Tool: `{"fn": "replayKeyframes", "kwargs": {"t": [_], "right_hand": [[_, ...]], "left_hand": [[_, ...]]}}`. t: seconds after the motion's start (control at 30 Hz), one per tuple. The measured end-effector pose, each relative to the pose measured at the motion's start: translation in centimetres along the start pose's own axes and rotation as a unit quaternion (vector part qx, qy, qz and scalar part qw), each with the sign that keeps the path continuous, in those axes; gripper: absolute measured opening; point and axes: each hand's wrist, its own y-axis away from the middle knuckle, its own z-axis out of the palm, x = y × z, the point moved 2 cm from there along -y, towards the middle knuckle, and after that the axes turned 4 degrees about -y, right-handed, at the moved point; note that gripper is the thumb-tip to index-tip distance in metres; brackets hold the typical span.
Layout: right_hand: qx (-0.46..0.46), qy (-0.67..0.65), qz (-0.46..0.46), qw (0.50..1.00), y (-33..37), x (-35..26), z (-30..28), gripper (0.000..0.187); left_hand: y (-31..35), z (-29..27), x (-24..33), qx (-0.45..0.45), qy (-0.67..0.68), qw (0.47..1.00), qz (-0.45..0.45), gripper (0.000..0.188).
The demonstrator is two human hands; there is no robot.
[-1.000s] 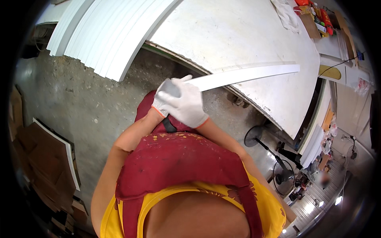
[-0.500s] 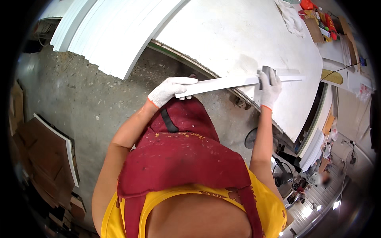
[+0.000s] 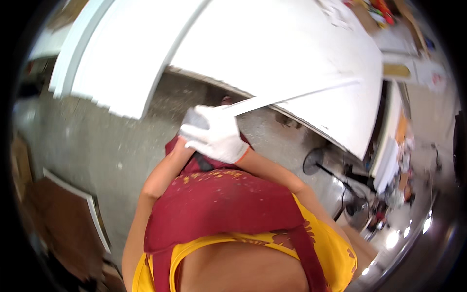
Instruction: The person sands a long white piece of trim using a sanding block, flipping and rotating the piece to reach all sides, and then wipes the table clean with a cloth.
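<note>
My right hand [image 3: 219, 134], in a white knitted glove with an orange cuff, crosses in front of my apron, closed around a grey block that looks like a sanding block [image 3: 195, 119]. Behind it sits my left hand [image 3: 182, 144], mostly covered; only the wrist area shows and its fingers are hidden. A long, narrow white strip [image 3: 272, 100] runs from the hands up to the right, its near end overhanging the table edge and its far part lying on the white table [image 3: 277, 44]. The near tip is covered by my hands, where the left one keeps hold of it.
A stack of white strips [image 3: 121, 53] juts past the table at the upper left. Brown boards [image 3: 63, 209] lean at the lower left. A black pedestal fan [image 3: 355, 207] stands on the right. Coloured packages [image 3: 382, 12] lie at the far right corner.
My right hand has swept left with the grey block, from the table down along the strip to its near end, and now covers my left hand. The whole view has shifted slightly and blurred.
</note>
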Motion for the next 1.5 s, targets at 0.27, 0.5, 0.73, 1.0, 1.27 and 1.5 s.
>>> {"fn": "replayKeyframes", "kwargs": {"t": [0.27, 0.5, 0.73, 1.0, 1.27, 1.5], "right_hand": [[0.106, 0.093, 0.113, 0.984, 2.8, 7.9, -8.7, 0.039], [0.216, 0.296, 0.361, 0.858, 11.3, 30.6, -26.2, 0.05], [0.225, 0.39, 0.499, 0.74, 17.1, 48.5, -39.8, 0.06], [0.295, 0.149, 0.54, 0.774, 16.5, 52.0, -45.4, 0.055], [0.267, 0.284, 0.485, 0.783, 15.3, 48.9, -41.3, 0.05], [0.141, 0.203, 0.324, 0.913, 7.9, 32.5, -28.2, 0.036]], "left_hand": [[-2.9, 0.7, 3.6, -0.112, 0.6, 0.74, -0.283, 0.056], [-2.4, 0.6, 4.4, -0.024, 0.272, 0.902, -0.334, 0.049], [-2.6, 0.7, 7.6, 0.016, -0.18, 0.932, -0.313, 0.031], [1.9, -0.9, 3.5, 0.059, -0.096, 0.955, -0.273, 0.047], [-0.4, -0.6, 3.2, -0.046, 0.641, 0.692, -0.328, 0.069], [-2.8, 1.3, 6.2, -0.038, -0.303, 0.935, -0.18, 0.043]]}}
